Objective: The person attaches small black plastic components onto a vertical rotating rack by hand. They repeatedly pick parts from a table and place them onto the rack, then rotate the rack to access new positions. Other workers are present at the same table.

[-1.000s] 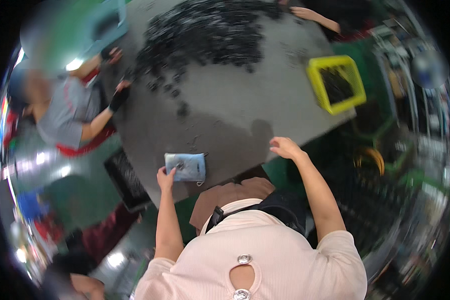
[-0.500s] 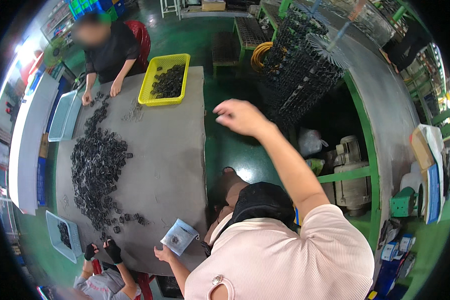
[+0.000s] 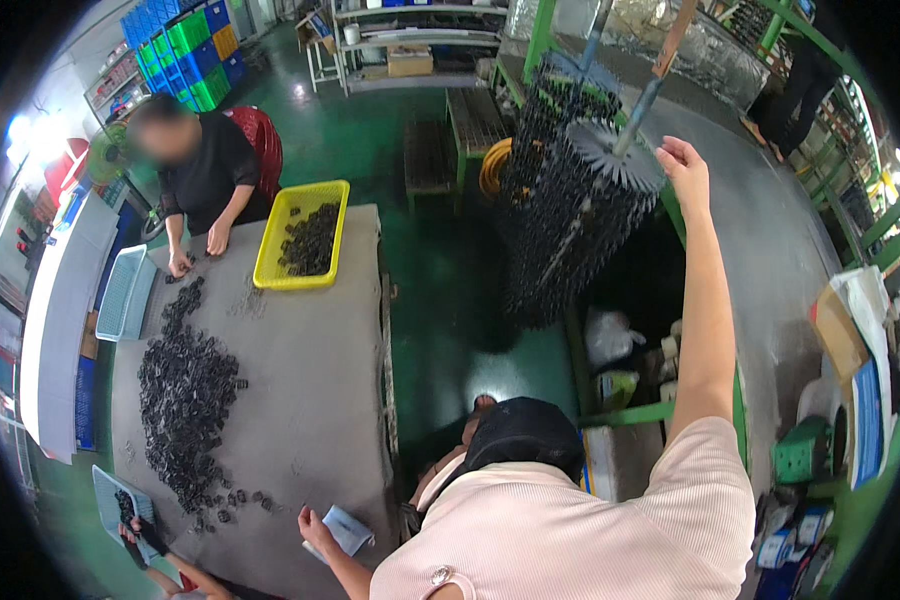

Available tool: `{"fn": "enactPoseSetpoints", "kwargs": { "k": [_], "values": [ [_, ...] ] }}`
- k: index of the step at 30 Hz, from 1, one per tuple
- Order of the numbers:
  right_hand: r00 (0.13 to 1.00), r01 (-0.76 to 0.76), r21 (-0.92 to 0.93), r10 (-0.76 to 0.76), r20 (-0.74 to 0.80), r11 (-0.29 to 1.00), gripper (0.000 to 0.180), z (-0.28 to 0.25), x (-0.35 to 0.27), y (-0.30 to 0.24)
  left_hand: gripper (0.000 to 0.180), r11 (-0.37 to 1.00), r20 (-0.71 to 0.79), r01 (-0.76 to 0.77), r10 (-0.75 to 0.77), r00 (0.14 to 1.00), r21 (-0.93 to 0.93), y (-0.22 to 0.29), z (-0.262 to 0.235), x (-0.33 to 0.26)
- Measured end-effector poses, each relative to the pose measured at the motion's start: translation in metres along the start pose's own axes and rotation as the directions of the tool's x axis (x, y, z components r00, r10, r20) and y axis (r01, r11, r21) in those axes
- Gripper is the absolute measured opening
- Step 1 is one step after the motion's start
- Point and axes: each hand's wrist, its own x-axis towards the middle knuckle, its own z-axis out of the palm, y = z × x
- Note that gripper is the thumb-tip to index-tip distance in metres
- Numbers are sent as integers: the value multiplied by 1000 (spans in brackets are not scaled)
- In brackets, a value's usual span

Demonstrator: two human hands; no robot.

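Left hand (image 3: 317, 524), bottom centre, grips a small pale-blue flat packet (image 3: 348, 530) over the grey bench (image 3: 300, 400). Right hand (image 3: 686, 163), upper right, loosely curled and empty, beside the tall black bristled rack (image 3: 570, 220). Yellow plastic basket (image 3: 300, 247) upper left; black parts heap (image 3: 185, 390) left.

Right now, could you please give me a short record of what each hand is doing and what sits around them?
left hand: holds a small pale blue packet at the near edge of the grey table
right hand: raised, fingers loosely curled and empty, beside the hanging rack of black parts
on table: heap of black parts, yellow basket
others: person in black at the far end; gloved hand at the near corner
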Motion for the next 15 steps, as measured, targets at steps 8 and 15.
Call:
{"fn": "enactPoseSetpoints", "kwargs": {
  "k": [8, 15],
  "values": [
    [988, -104, 453, 40, 148, 886, 75, 49, 126, 47, 29, 998, -59, -34, 32, 998, -44, 23, 129, -32],
    [969, -248, 665, 174, 177, 704, 18, 74, 135, 19, 28, 986, -9, -159, 160, 987, 47, 144, 195, -60]
  ]
}}
